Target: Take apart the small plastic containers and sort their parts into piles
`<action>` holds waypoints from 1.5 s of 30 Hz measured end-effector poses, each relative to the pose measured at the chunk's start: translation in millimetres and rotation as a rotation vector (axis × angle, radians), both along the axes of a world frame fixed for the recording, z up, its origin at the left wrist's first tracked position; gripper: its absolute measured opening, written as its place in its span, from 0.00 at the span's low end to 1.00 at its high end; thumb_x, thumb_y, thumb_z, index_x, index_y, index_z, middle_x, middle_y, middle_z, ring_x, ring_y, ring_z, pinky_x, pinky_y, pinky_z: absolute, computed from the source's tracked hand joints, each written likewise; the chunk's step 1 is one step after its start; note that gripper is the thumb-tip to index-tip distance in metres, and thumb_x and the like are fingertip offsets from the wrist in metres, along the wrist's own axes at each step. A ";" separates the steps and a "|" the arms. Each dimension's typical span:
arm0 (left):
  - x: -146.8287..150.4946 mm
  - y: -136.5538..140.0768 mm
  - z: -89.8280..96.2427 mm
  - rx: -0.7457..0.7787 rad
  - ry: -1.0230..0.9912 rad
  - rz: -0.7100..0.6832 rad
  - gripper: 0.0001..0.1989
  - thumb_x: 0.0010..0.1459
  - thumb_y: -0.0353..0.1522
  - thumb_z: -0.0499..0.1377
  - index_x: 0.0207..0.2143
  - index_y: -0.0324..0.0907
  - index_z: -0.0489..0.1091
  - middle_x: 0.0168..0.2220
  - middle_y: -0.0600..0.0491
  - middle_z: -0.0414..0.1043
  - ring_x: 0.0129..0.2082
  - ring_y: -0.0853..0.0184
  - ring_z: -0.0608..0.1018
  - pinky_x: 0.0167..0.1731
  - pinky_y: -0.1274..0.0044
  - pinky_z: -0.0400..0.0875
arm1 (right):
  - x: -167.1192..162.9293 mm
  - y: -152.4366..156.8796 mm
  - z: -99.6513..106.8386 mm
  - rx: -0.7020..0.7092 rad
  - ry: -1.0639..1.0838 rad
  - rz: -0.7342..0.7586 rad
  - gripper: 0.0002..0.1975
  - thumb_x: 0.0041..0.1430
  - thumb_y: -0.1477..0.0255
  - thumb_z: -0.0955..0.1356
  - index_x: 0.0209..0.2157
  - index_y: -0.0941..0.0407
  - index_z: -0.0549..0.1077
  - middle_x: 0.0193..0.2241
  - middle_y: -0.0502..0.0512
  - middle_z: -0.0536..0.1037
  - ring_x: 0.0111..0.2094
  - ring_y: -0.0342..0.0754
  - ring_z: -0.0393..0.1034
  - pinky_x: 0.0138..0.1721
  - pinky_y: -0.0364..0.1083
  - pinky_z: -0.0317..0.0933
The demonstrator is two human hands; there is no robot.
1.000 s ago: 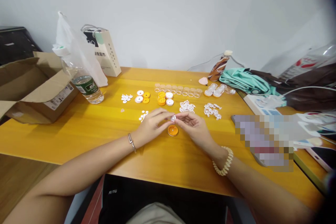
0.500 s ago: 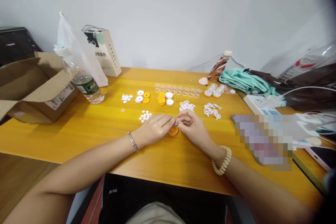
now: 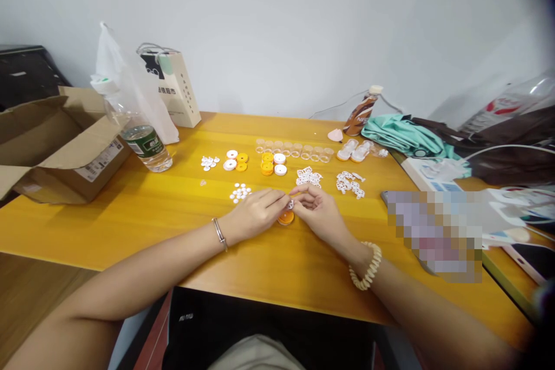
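Note:
Between the fingertips of both hands is a small white openwork plastic piece. My left hand pinches it from the left, and my right hand has thumb and fingers closed on its right side. Just below the fingertips an orange disc lies on the table, partly covered by my left hand. Beyond the hands lie a heap of white openwork pieces, small white discs and stacked orange and white round parts.
Clear cups stand in a row behind the parts. More white pieces lie right, near a pixelated flat object. A water bottle and cardboard box stand left; a brown drink bottle and green cloth sit back right.
Both hands stay in almost the same place. The white piece between the fingertips shows slightly more and sits at a slightly different angle.

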State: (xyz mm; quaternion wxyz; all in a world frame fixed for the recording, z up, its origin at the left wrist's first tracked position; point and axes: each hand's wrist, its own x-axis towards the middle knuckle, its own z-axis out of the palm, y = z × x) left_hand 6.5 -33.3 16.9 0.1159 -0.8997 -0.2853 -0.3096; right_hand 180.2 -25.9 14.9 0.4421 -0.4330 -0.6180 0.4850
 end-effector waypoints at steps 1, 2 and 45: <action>0.4 -0.2 0.0 -0.003 -0.010 0.003 0.09 0.60 0.28 0.49 0.41 0.37 0.65 0.36 0.47 0.71 0.33 0.69 0.73 0.34 0.76 0.71 | 0.2 0.9 -0.4 -0.015 0.011 0.001 0.09 0.44 0.74 0.67 0.32 0.56 0.67 0.21 0.47 0.75 0.22 0.41 0.69 0.27 0.42 0.62; 0.8 -0.2 -0.1 -0.012 -0.019 0.004 0.09 0.60 0.28 0.49 0.41 0.37 0.66 0.36 0.47 0.71 0.33 0.69 0.73 0.34 0.76 0.71 | 0.4 1.9 -0.7 -0.033 0.026 0.005 0.09 0.45 0.74 0.67 0.32 0.56 0.66 0.21 0.47 0.75 0.23 0.42 0.69 0.28 0.42 0.63; 2.3 13.3 8.7 -1.074 -0.863 -0.208 0.10 0.49 0.35 0.61 0.31 0.36 0.71 0.31 0.51 0.72 0.33 0.70 0.73 0.39 0.75 0.67 | 9.2 0.2 2.2 0.466 -0.258 0.056 0.04 0.55 0.70 0.65 0.30 0.55 0.67 0.27 0.50 0.72 0.30 0.44 0.67 0.34 0.45 0.63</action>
